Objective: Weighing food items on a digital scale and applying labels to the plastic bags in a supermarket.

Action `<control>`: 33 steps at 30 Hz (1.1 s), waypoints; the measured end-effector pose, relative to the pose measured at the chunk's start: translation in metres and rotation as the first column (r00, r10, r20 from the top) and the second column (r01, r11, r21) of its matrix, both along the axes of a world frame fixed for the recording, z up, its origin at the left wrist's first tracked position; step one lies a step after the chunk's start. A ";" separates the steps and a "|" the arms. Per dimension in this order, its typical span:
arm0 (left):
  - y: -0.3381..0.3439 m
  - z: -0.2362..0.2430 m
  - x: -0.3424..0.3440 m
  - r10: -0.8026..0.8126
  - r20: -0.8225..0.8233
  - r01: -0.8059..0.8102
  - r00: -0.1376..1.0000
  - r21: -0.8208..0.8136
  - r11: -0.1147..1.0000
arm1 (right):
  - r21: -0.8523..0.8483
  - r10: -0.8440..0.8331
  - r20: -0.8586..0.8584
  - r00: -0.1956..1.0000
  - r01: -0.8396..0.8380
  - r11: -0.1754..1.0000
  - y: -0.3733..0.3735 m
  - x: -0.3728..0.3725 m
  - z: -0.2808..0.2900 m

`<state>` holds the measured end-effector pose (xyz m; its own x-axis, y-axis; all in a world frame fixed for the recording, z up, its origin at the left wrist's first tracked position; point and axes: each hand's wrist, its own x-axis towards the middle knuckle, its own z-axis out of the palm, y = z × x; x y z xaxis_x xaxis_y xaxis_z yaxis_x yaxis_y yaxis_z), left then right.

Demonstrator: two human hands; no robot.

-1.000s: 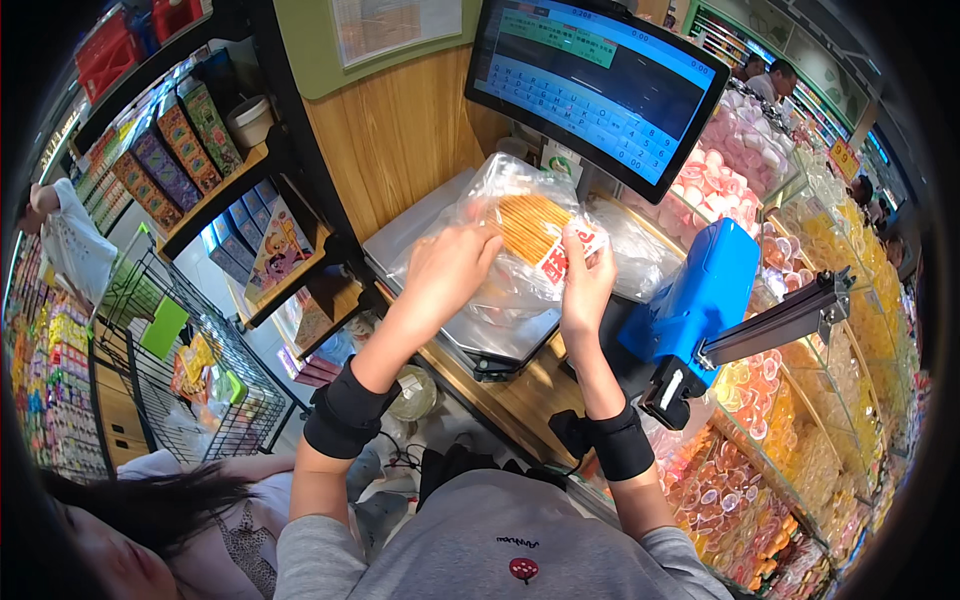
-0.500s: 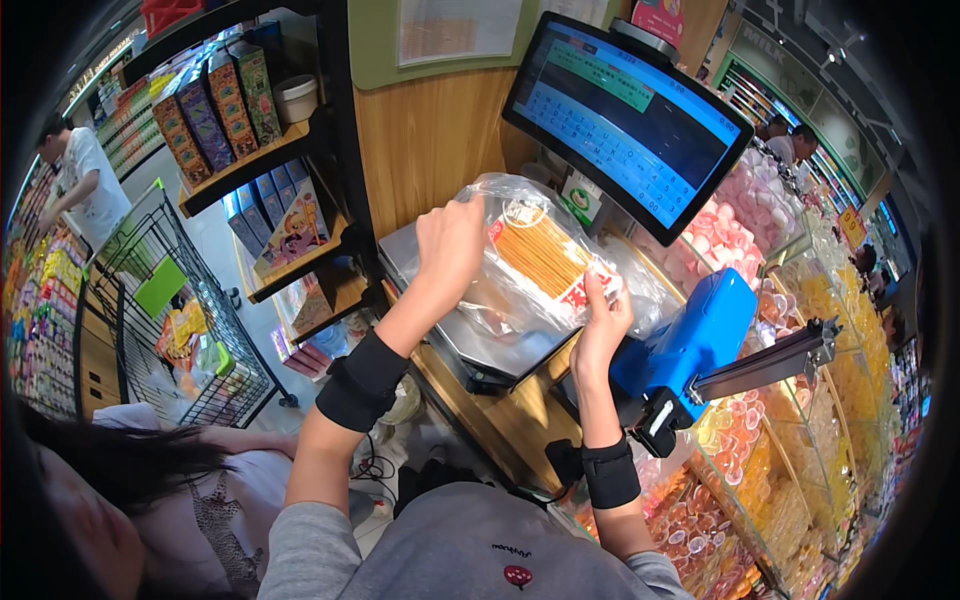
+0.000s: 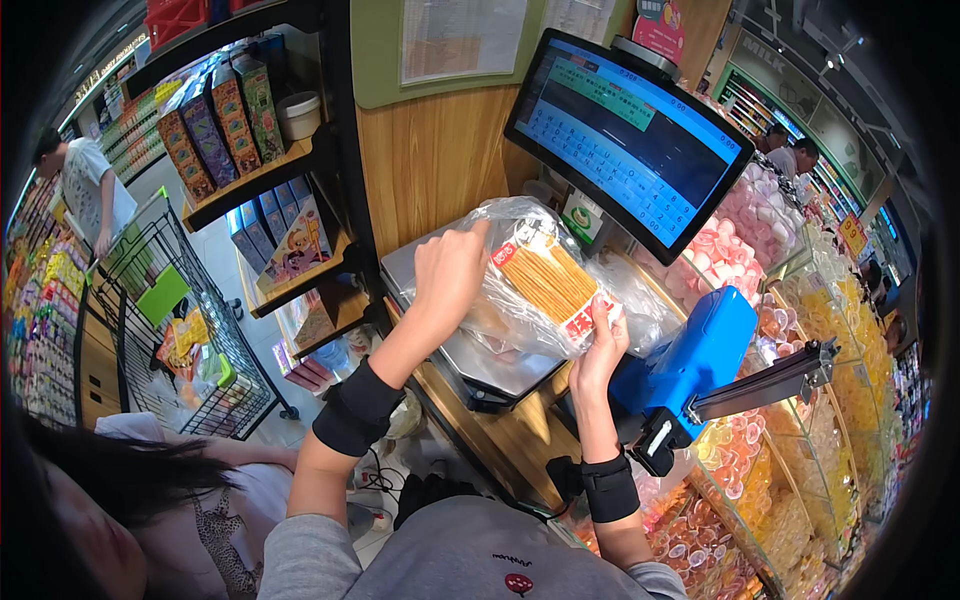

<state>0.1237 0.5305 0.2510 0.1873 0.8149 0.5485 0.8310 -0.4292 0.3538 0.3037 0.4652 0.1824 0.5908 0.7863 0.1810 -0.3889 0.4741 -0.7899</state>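
Note:
Above the metal scale plate (image 3: 500, 370) I hold a clear plastic bag (image 3: 475, 345) with a flat pack of thin brown stick snacks (image 3: 548, 284), red and white at its ends. My left hand (image 3: 448, 272) is closed on the bag's left side, its fingertips partly hidden. My right hand (image 3: 603, 345) pinches the pack's lower right corner, thumb on top, fingers underneath. Whether the pack lies fully inside the bag is hard to tell through the shiny film. Black bands wrap both my forearms.
A tilted touchscreen (image 3: 630, 140) stands behind the scale. Close to my right hand is a blue device (image 3: 700, 345) on a black arm, before bins of wrapped sweets (image 3: 735, 450). Boxed goods fill a shelf (image 3: 250, 185) at left, beside a shopping cart (image 3: 190, 310). Another person (image 3: 190, 490) is near my left arm.
The pack has tilted, and its red upper end now shows more plainly through the film. Both hands stay closed in nearly the same places. The person by the cart has shifted slightly.

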 end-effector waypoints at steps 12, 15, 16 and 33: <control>-0.012 0.001 0.018 -0.309 0.349 0.285 0.885 0.120 0.951 | 0.173 -0.133 0.981 -0.143 0.317 0.932 0.048 -0.054 0.005; -0.004 -0.011 0.013 -0.275 0.358 0.268 0.892 0.072 0.961 | -0.007 0.044 0.993 -0.106 0.330 0.944 0.056 -0.051 -0.012; -0.002 -0.017 0.011 -0.240 0.372 0.246 0.896 0.034 0.969 | -0.038 0.069 0.994 -0.089 0.315 0.948 0.057 -0.050 -0.015; -0.039 -0.028 -0.011 -0.338 0.622 0.087 0.706 0.397 0.913 | 0.381 -0.391 0.905 0.168 0.088 0.920 -0.028 -0.033 0.019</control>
